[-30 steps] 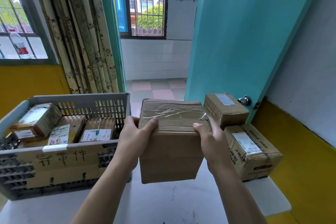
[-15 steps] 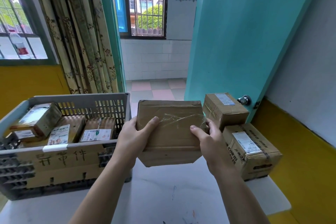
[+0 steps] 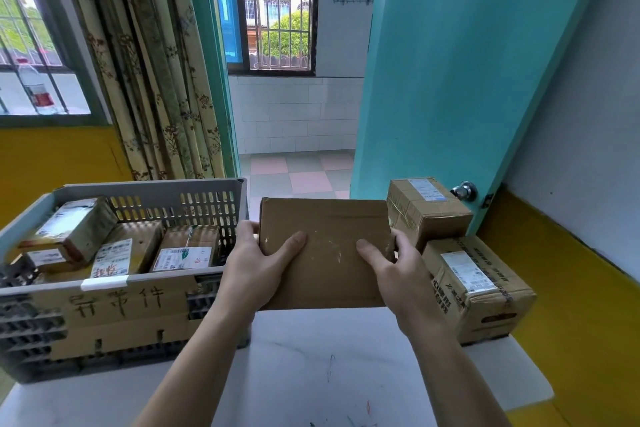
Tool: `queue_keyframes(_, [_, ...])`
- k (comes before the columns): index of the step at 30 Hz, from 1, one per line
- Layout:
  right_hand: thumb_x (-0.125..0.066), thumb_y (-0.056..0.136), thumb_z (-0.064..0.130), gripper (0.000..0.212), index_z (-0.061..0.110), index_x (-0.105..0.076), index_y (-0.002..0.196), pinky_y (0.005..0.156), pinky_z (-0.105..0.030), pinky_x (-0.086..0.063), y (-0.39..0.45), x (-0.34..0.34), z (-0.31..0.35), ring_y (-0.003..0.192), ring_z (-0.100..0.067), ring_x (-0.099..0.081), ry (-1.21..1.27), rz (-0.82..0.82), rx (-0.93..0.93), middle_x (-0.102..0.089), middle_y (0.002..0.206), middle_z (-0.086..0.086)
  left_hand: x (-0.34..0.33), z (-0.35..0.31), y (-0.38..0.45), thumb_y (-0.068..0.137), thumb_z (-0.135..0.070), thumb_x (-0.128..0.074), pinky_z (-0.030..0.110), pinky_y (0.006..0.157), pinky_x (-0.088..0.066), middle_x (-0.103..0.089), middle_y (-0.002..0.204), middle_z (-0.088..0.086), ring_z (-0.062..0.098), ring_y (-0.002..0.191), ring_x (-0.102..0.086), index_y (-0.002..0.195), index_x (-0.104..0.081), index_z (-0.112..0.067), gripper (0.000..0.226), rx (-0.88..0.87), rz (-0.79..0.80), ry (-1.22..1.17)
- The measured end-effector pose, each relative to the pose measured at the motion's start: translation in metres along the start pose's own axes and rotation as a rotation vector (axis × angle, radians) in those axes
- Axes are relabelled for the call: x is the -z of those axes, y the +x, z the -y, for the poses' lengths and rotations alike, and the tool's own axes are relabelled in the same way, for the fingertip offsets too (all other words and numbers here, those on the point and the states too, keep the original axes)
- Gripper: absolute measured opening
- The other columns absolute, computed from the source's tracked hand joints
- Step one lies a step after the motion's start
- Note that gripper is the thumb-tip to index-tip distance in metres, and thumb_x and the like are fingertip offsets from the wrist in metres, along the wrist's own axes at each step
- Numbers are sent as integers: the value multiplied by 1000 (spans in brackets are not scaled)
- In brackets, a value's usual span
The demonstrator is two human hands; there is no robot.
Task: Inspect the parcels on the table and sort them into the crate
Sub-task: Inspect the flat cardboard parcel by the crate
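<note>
The held parcel hides both hands' fingers behind it; crate labels are too small to read.

Bright window daylight, wide-angle edge distortion

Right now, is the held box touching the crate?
Cannot tell. In the head view, the left hand covers the space between the held box and the crate.

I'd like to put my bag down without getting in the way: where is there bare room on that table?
The white table is bare in front, between the grey crate and the stacked parcels, under the held box gripped by the left hand and right hand. The crate itself is crowded with parcels, and the right edge is taken.
</note>
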State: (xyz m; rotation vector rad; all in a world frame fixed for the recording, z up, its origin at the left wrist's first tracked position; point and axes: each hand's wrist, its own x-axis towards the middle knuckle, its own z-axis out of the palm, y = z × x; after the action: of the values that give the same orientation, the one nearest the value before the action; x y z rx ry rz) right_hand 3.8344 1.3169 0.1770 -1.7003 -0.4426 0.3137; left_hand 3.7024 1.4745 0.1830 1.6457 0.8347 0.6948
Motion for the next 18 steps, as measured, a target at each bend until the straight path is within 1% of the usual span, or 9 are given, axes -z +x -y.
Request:
queue_keyframes(3, [-70,88,52,39,27,-59,116,86,-36,-60,3,2,5,97,-11,-68,-27,-16,-9,-71,104,9,-2,1,-2,85,-45,-80,28,65,-54,-69,100,-1,13,88,-68,117,-49,-21,51,-26,-21,5])
queue_keyframes(5, [-69,82,64,47,28,-62,111,84,-34,-59,4,1,5,96,-10,-67,-103,-40,27,-70,104,7,-2,3,-4,85,-41,-82,31,69,-57,-71,102,0,15,89,-70,117,-49,-22,50,-49,-18,-3])
queue_keyframes(7, [-66,77,70,53,28,-67,111,86,-36,-59,4,1,2,97,-12,-68,-163,-60,82,-69,107,3,-2,3,-5,84,-39,-83,32,72,-59,-71,106,-1,14,92,-72,122,-50,-24,52,-62,5,-14])
queue_keyframes(9, [-62,75,71,58,29,-68,114,88,-36,-58,2,0,-2,98,-13,-67,-160,-58,120,-68,110,2,-1,3,-5,85,-42,-82,31,77,-59,-70,110,-4,12,95,-70,124,-54,-28,50,-76,23,8])
queue_keyframes(12, [-60,74,71,61,30,-67,119,88,-31,-56,-4,0,-5,100,-10,-65,-182,-47,172,-66,111,4,3,1,-2,85,-59,-73,37,84,-59,-70,108,-2,16,98,-69,104,-64,-34,33,-83,14,67])
queue_keyframes(14, [-60,73,74,62,31,-65,116,82,-27,-55,-5,0,-3,99,-9,-65,-185,-29,167,-68,109,6,4,2,-2,88,-55,-71,30,79,-55,-72,103,-3,16,97,-69,94,-66,-35,22,-101,-17,83])
queue_keyframes(15, [-59,72,74,62,30,-62,115,77,-24,-53,-6,0,0,97,-7,-65,-168,-17,136,-68,107,8,4,2,-3,89,-51,-72,27,77,-53,-72,103,-4,15,96,-69,94,-66,-35,17,-113,-24,84])
queue_keyframes(16, [-59,72,75,62,28,-59,114,72,-21,-51,-6,0,3,94,-3,-64,-151,-8,100,-67,104,10,4,3,-5,90,-48,-73,28,78,-53,-72,104,-3,14,97,-68,98,-67,-34,17,-128,-31,91])
queue_keyframes(18, [-62,74,73,64,25,-53,115,68,-17,-47,-6,1,7,86,6,-60,-144,-20,65,-66,98,15,3,6,-6,89,-48,-74,37,88,-54,-70,110,-1,16,101,-66,110,-68,-31,27,-158,-39,111])
